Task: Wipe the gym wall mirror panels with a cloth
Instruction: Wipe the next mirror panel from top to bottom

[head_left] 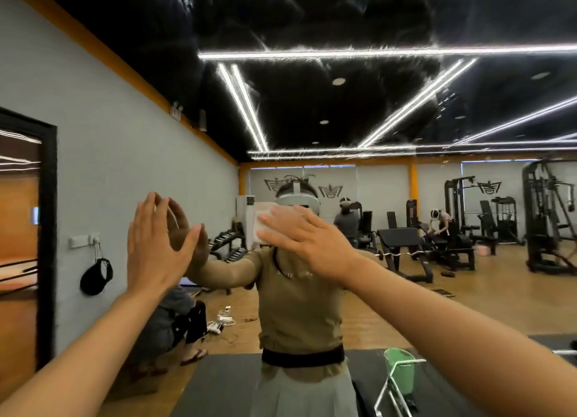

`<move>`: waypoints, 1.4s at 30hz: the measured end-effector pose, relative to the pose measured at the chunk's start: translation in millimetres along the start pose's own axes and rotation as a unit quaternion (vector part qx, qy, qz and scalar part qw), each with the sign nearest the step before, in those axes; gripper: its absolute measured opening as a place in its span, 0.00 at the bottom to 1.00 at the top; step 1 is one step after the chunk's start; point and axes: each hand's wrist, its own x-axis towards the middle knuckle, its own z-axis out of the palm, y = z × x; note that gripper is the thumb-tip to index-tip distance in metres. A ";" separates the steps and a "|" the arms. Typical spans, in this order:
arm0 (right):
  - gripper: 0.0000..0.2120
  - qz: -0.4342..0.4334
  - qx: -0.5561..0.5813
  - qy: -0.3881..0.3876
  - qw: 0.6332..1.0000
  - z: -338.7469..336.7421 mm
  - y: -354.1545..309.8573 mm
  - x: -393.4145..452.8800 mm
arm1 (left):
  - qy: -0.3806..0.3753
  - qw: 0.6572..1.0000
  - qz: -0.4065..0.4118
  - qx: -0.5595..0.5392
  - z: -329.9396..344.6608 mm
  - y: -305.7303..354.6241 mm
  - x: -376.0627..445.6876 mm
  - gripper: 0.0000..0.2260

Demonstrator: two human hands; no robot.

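Right hand (307, 241) lies flat with straight, spread fingers, pressing the cloth (265, 221) against the mirror (390, 291); nothing is curled round it, only palm pressure keeps it there.

Largest first: the mirror fills nearly the whole view, a rigid, smooth sheet of glass that I judge fragile under a hard knock but well able to take steady flat pressure. Its slick face offers no hold (one pushes on it, never grips it).

Left hand (156, 248), to the left of the cloth and at about the same height, is splayed flat on the glass, fingers straight, holding nothing, and seems to serve as a brace.

Smallest, the cloth: white, thin and limp, showing beyond the right fingertips on their left side. It looks light and soft, likely to bunch or slip down the glass if pressure eases, so a broad palm over its middle suits it best.
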 end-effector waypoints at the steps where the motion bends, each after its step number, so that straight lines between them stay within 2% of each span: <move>1: 0.33 0.005 -0.007 -0.003 1.000 -7.3 15.5 -9.4 | 0.001 1.000 -0.001 0.001 -0.3 1.4 -0.5 0.36; 2: 0.32 0.037 -0.007 0.011 0.999 -15.8 32.2 -19.6 | 0.002 1.000 -0.002 0.004 -0.8 2.9 -0.7 0.36; 4: 0.31 0.155 0.010 0.064 0.986 -36.1 68.5 -41.6 | 0.005 1.000 0.001 0.012 -1.1 4.6 -0.6 0.36; 6: 0.28 0.287 0.036 0.116 0.950 -56.8 104.1 -66.3 | 0.002 1.000 0.000 0.017 -0.6 5.6 -0.8 0.36; 8: 0.28 0.403 0.050 0.137 0.904 -71.8 134.2 -88.1 | -0.004 1.000 -0.001 0.018 -0.4 6.1 -1.9 0.37; 11: 0.31 0.488 0.054 0.134 0.861 -74.0 148.6 -98.1 | -0.006 1.000 -0.002 0.019 -1.2 5.0 -1.4 0.38; 14: 0.30 0.498 0.053 0.165 0.850 -64.9 120.4 -84.5 | -0.015 1.000 -0.008 0.021 -1.7 6.4 -1.8 0.38; 16: 0.33 0.453 0.066 0.175 0.871 -49.9 86.3 -78.0 | -0.020 0.999 -0.015 0.019 -2.2 8.5 -2.2 0.38; 19: 0.36 0.279 0.078 0.138 0.947 -18.6 21.7 -87.3 | -0.024 0.999 -0.010 0.023 -4.6 9.8 -3.1 0.38; 21: 0.33 0.141 0.055 0.068 0.986 -3.1 -15.0 -105.3 | -0.029 0.999 -0.003 0.038 -6.9 9.5 -2.1 0.38; 23: 0.29 0.044 0.028 0.004 0.999 2.6 -34.9 -126.3 | -0.040 0.998 -0.002 0.046 -8.7 9.0 -2.1 0.38; 25: 0.28 0.021 0.017 -0.016 1.000 -0.6 -34.6 -140.2 | -0.047 0.998 0.000 0.046 -9.4 7.7 -3.0 0.39; 27: 0.31 0.050 0.020 -0.006 0.999 -4.3 -19.8 -147.8 | -0.046 0.998 0.004 0.043 -9.3 5.9 -3.9 0.39; 30: 0.32 0.202 0.052 0.053 0.977 -20.7 14.0 -149.5 | -0.044 0.998 0.006 0.040 -9.1 3.0 -4.9 0.40; 32: 0.27 0.332 0.068 0.100 0.936 -34.3 37.2 -152.4 | -0.045 0.998 0.007 0.040 -9.0 2.7 -4.6 0.40; 34: 0.27 0.444 0.078 0.121 0.885 -40.3 50.2 -155.2 | -0.043 0.998 0.009 0.043 -8.2 2.4 -4.7 0.40; 39: 0.27 0.606 0.064 0.191 0.770 -18.7 8.4 -117.7 | -0.029 0.998 0.021 0.048 -2.2 -0.2 -6.5 0.40; 40: 0.28 0.610 0.069 0.200 0.763 -11.2 -9.9 -107.7 | -0.025 0.998 0.023 0.052 -0.2 -1.0 -6.5 0.39; 41: 0.29 0.595 0.073 0.204 0.774 -2.3 -30.6 -100.9 | -0.020 0.998 0.024 0.054 1.4 -1.7 -6.5 0.39; 42: 0.32 0.557 0.079 0.200 0.802 7.3 -53.9 -97.5 | -0.016 0.998 0.026 0.054 2.9 -1.9 -6.6 0.39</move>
